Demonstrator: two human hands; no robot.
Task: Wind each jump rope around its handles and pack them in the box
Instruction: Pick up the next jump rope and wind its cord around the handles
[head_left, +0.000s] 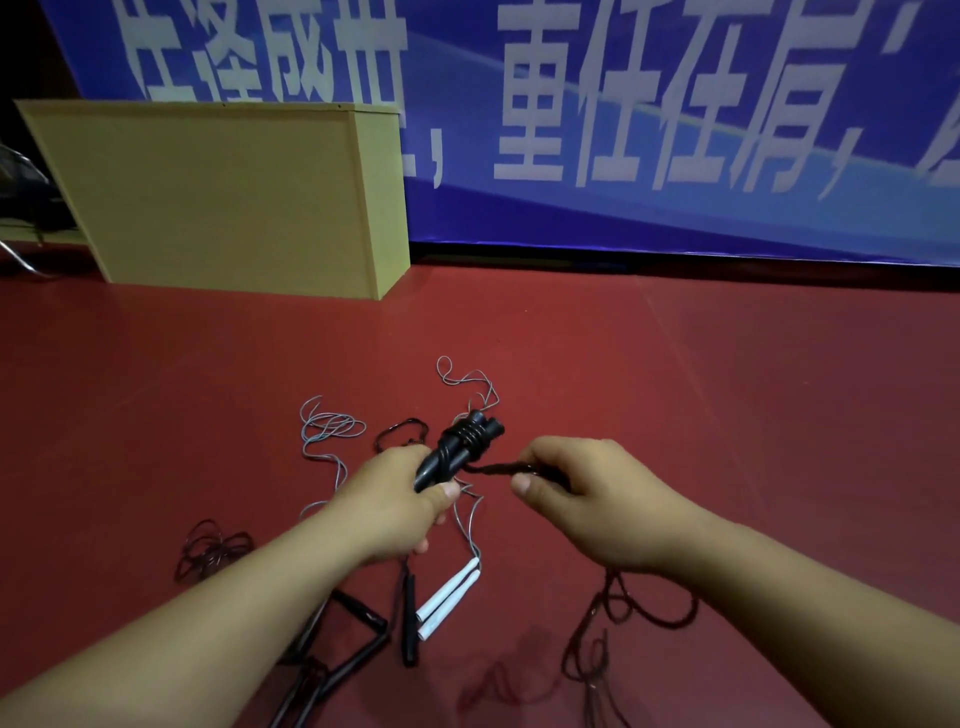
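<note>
While the winding is in hand: the left hand (400, 506) grips the butt ends of a pair of black handles (460, 449), held together and raised above the red floor (727, 395)
Right hand (587, 493): pinches the dark rope (498, 466) just beside the handles, thumb and fingers curled round it, the short span between looking taut
Turns laid: several coils sit close together near the far end of the handles; the stretch nearer the left hand is bare
Loose tail: it appears to run down from the right hand into dark loops on the floor (639, 618), near the right forearm
Risk, slack: if the right-hand pinch eases, the coils may spring loose, since nothing else pins them
Risk, slipping off: the coils lie near the free tips, so a pull towards that end could slide them off
Risk, snagging: a pale thin rope (327, 431) lies tangled on the floor under the hands, leading to white handles (447, 597); the trailing dark loops could catch on it and drag it along
Other ropes: more black handles (358, 639) and a dark coil (213, 545) lie by the left forearm, not yet wound
Box: a tan box (223, 197) stands well apart against the blue banner (675, 130); whether it is the packing box, or open, cannot be told
Progress, judged: early, one rope partly wound
</note>
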